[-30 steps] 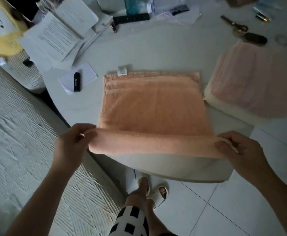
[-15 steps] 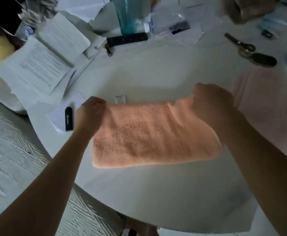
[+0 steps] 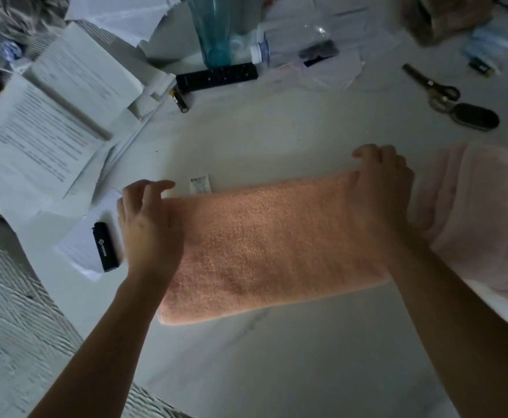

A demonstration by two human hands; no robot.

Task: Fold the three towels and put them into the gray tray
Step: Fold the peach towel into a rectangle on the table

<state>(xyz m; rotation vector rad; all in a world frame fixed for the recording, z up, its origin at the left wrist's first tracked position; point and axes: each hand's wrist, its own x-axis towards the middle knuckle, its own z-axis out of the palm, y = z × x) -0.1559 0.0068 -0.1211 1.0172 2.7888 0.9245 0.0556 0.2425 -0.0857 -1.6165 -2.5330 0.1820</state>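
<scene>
Head view. Orange towel [image 3: 264, 245] folded into a long band, lying flat on the white desk [image 3: 276, 357], near centre. White care tag [image 3: 199, 184] showing at its far edge. Left hand [image 3: 147, 224] resting flat on the towel's left end, fingers spread and loose, pinching nothing. Right hand [image 3: 381, 194] laid palm down over the far right corner, fingers curled past the far edge; whether any cloth is pinched beneath cannot be told. Pink towel [image 3: 482, 215] lying just beside the orange one on the right, touching or overlapping at the right hand, on top of a pale object only partly seen. Black lighter [image 3: 105, 250] on a paper slip left of the left hand. Remote control [image 3: 216, 76], blue tumbler [image 3: 216, 28], battery [image 3: 180, 100], scissors [image 3: 433, 86] and loose papers [image 3: 44, 131] along the far side of the desk. Gray tray not identified in this view.
</scene>
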